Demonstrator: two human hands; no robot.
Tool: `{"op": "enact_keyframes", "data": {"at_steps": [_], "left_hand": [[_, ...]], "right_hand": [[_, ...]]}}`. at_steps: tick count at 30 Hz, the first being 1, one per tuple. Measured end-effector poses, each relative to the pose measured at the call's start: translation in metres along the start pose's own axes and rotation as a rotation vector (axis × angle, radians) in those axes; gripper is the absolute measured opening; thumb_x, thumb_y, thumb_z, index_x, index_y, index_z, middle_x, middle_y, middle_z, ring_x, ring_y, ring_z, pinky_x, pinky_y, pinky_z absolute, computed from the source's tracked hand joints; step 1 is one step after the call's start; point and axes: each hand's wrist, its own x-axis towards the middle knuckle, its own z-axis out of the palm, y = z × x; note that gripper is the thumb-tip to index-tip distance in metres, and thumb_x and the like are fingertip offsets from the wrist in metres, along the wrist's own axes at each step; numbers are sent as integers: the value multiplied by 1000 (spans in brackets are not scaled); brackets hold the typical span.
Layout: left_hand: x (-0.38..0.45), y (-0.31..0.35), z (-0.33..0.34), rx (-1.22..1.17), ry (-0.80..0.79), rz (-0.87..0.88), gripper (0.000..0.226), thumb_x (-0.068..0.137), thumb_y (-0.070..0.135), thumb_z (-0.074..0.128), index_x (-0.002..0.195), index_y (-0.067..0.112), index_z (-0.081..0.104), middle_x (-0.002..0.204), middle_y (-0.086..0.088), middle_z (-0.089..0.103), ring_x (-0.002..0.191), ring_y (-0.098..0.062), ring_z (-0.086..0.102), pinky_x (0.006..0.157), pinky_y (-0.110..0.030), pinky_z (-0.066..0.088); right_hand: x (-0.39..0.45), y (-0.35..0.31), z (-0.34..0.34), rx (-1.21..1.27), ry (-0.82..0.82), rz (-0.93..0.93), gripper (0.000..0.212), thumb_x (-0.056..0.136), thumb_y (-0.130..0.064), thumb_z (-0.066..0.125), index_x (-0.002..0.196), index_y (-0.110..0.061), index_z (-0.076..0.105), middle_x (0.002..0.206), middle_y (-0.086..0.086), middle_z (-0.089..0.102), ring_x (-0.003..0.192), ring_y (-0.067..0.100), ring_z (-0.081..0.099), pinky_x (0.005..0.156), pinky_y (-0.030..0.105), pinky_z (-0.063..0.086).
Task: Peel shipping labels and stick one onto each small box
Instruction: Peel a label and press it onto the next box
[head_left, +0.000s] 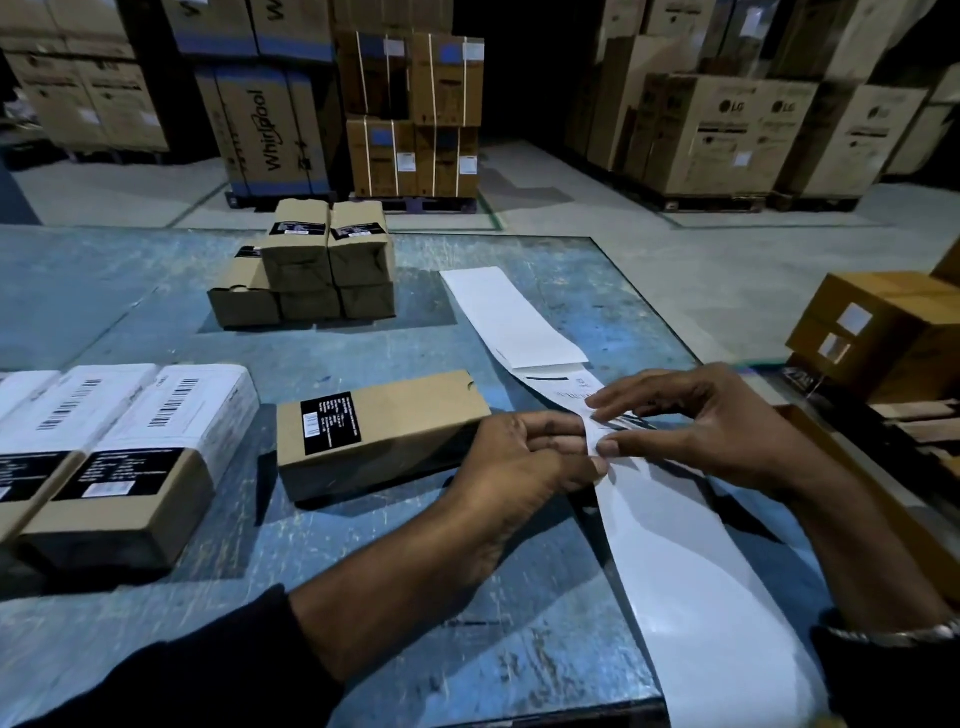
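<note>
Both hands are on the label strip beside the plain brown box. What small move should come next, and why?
Probably peel the label free: the right hand and left hand pinch the label strip at a printed label's edge, not yet lifted off. The box beside them carries only its black sticker, while the boxes at left already wear white labels.

Over a worn blue table (363, 597), a left hand (524, 457) and a right hand (711, 426) pinch a printed shipping label (592, 415) on a long white label strip (675, 561) that runs from 1 o'clock to 5 o'clock. A brown small box (384, 426) lies just beside the left hand at 9 o'clock. Two labelled boxes (135, 457) sit at the left edge; a stack of small boxes (311, 265) stands at 11 o'clock.
</note>
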Motion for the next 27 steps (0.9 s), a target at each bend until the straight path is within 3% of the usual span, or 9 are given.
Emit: {"op": "enact_keyframes", "data": {"at_steps": [4, 7, 14, 17, 19, 21, 23, 25, 27], "left_hand": [[-5, 0, 0, 34, -5, 23, 30, 86, -12, 76, 113, -1, 75, 101, -15, 81, 97, -29, 79, 82, -30, 65], [-6, 0, 1, 83, 0, 60, 26, 88, -10, 75, 112, -1, 76, 99, -14, 81, 93, -24, 79, 74, -23, 62], [-11, 2, 3, 75, -44, 58, 25, 88, -15, 71, 111, -6, 76, 99, -17, 81, 95, -36, 76, 70, -26, 64], [-13, 3, 4, 78, -33, 59, 24, 87, -15, 73, 108, -5, 77, 97, -18, 81, 96, -37, 76, 68, -25, 63], [-12, 3, 3, 67, -8, 56, 22, 86, -16, 73, 106, -6, 77, 96, -22, 79, 90, -37, 77, 66, -25, 63], [-13, 5, 3, 60, 17, 51, 22, 85, -16, 74, 104, -6, 76, 97, -26, 78, 82, -32, 75, 64, -24, 62], [-12, 6, 3, 70, 27, 48, 22, 85, -16, 75, 105, -6, 75, 98, -26, 77, 78, -25, 74, 63, -24, 62], [-12, 6, 3, 74, 26, 45, 22, 85, -15, 75, 104, -5, 76, 97, -26, 77, 76, -23, 74, 61, -22, 60], [-12, 5, 4, 89, 13, 41, 22, 86, -14, 75, 106, -4, 77, 96, -22, 79, 83, -26, 77, 64, -22, 60]], "right_hand": [[-2, 0, 1, 31, 14, -35, 25, 75, -30, 91, 99, -23, 88, 106, -12, 82, 102, 6, 77, 90, 26, 62], [-2, 0, 1, 61, 21, -25, 23, 75, -31, 89, 96, -20, 88, 103, -11, 82, 97, 10, 78, 86, 28, 64], [1, 6, 3, 28, 44, 5, 11, 87, -8, 85, 91, -17, 88, 96, -7, 83, 90, 18, 79, 82, 48, 65], [1, 8, 3, 59, 42, 28, 9, 91, -12, 83, 91, -19, 88, 98, -5, 83, 92, 28, 78, 82, 56, 62], [0, 6, 4, 89, -6, 39, 6, 89, -17, 85, 94, -21, 88, 101, -5, 82, 93, 24, 78, 82, 51, 62], [-1, 4, 5, 116, -20, 65, 17, 80, -28, 90, 96, -21, 87, 101, -3, 82, 79, 17, 75, 72, 44, 58], [-1, 2, 5, 147, 7, 91, 23, 74, -32, 92, 94, -20, 87, 99, 3, 81, 65, 33, 67, 64, 49, 49], [0, 4, 5, 154, 13, 66, 18, 76, -27, 92, 91, -18, 88, 97, 4, 81, 79, 44, 72, 68, 56, 54], [0, 5, 4, 171, 22, 56, 9, 79, -17, 90, 88, -14, 88, 94, 4, 82, 88, 28, 77, 74, 47, 57]]}}
